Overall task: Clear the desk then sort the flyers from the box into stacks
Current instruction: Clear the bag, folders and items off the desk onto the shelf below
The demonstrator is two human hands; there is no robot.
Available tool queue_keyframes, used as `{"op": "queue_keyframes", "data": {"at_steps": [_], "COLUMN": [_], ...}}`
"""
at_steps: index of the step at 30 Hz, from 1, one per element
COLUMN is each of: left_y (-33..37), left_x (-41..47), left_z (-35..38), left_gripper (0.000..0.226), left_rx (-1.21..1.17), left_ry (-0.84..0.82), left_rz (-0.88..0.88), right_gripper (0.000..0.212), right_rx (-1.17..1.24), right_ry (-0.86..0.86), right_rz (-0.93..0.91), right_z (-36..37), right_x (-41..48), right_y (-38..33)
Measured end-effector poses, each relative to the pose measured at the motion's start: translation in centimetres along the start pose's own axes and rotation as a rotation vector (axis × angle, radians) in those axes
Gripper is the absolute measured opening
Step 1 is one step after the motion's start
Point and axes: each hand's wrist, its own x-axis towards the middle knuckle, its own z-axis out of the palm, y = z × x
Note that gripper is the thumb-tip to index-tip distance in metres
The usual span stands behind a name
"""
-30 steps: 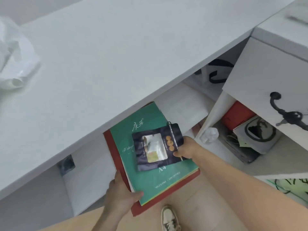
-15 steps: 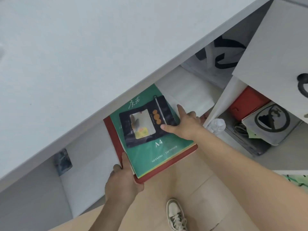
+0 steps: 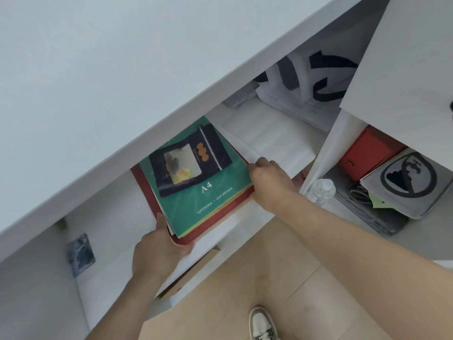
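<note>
I see my left hand (image 3: pixel 159 251) gripping the near corner of the green paper pack (image 3: pixel 215 200). My right hand (image 3: pixel 269 182) curls round its side. The pack sits half under the desk (image 3: pixel 98 82).

L grip (image 3: pixel 159 251) & R grip (image 3: pixel 269 185) hold A4 stack (image 3: pixel 220 200) — pouch (image 3: pixel 188 160) atop.

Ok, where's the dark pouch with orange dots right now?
Head view, centre: the dark pouch lies atop the green A4 pack by the white desk edge, between the left hand at its near corner and the right hand at its right side.
</note>
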Motion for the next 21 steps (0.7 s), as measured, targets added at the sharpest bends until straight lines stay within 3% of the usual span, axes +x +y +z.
{"op": "queue_keyframes", "data": {"at_steps": [4, 6, 8, 10, 12, 13, 16, 18, 21], "left_y": [-0.2, 0.0, 0.7, 1.9, 3.3, 3.8, 5.5, 7.4, 12.1], "left_x": [1.9, 1.8, 1.2, 0.5, -0.1, -0.1, -0.5, -2.3, -7.3], "left_z": [-0.4, -0.5, -0.7, -0.5, -0.4, -0.5, -2.6, -5.0, -9.3], "left_gripper": [0.076, 0.084, 0.099, 0.107, 0.099, 0.095, 0.086, 0.077, 0.053], "left_rx": [0.010, 0.037, 0.091, 0.142, 0.276, 0.336, 0.380, 0.274, -0.103], "left_ry": [-0.042, -0.086, -0.018, 0.055, -0.004, -0.047, -0.153, -0.114, 0.003], "left_rz": [-0.022, -0.063, -0.069, 0.024, 0.102, 0.095, 0.041, 0.178, 0.474], "right_gripper": [0.041, 0.069, 0.092, 0.079, 0.052, 0.048, 0.069, 0.077, 0.070], "right_rx": [0.128, 0.195, 0.284, 0.280, 0.215, 0.197, 0.209, 0.230, 0.234], "right_ry": [0.018, 0.021, 0.017, 0.006, 0.022, 0.006, -0.118, -0.143, -0.106], "right_rz": [0.051, 0.031, -0.026, -0.086, -0.084, -0.047, 0.054, 0.088, 0.064], "right_z": [1.2, 1.1, 0.6, 0.6, 0.8, 0.7, -1.0, -3.8, -9.7], "right_x": [2.0, 1.6, 0.4, -0.4, -0.3, -0.2, -1.5, -4.1, -9.1], "right_y": [0.0, 0.0, -0.2, -0.5, -0.4, -0.4, -1.0, -2.0, -3.1]}}
